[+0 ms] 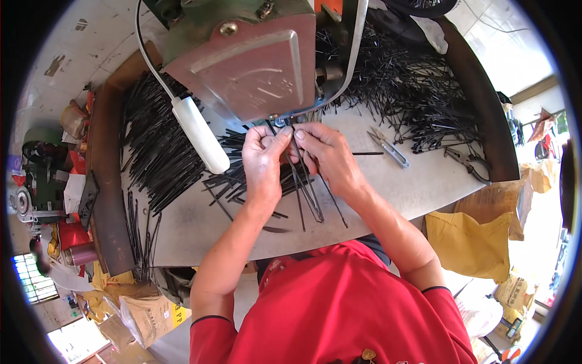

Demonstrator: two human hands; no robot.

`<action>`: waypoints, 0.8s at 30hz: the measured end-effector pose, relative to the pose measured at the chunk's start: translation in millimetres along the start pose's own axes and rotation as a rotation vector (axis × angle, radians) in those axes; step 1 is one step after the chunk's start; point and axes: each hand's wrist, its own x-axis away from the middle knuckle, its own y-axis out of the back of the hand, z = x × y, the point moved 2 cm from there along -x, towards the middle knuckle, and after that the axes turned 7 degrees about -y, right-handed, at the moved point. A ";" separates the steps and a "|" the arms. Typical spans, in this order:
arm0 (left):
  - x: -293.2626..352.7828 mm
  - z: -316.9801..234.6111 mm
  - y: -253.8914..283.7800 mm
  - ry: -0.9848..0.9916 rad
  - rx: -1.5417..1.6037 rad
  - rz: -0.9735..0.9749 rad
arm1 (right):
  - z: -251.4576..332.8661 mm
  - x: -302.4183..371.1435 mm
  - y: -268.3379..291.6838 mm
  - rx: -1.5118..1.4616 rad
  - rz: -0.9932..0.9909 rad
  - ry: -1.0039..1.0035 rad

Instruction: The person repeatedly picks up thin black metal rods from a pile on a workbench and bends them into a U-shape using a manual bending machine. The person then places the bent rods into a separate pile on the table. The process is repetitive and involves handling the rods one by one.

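Note:
My left hand (pixel 263 161) and my right hand (pixel 330 156) meet at the lower front edge of a green machine with a reddish cover plate (pixel 248 70). Fingertips and thumbs on both sides are closed in a pinch on thin black metal rods (pixel 310 200), which look like umbrella ribs. The rods' upper ends are at the machine's small working tip; their lower ends fan out toward me over the metal table (pixel 376 194). My fingers partly hide the exact joint between the rods. Beside my left hand, more loose black rods (pixel 233 182) lie on the table.
A dense heap of straight black rods (pixel 160 151) covers the table's left side; tangled rods (pixel 418 91) fill the far right. Snips (pixel 391 148) and pliers (pixel 470 165) lie at right. A white handle-shaped piece (pixel 201 136) on a cable hangs left of the machine. Raised rims (pixel 106 182) border the table.

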 end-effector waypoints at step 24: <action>2.4 -9.7 0.2 0.057 0.056 -0.002 | 12.3 -3.1 -2.1 0.125 0.047 0.015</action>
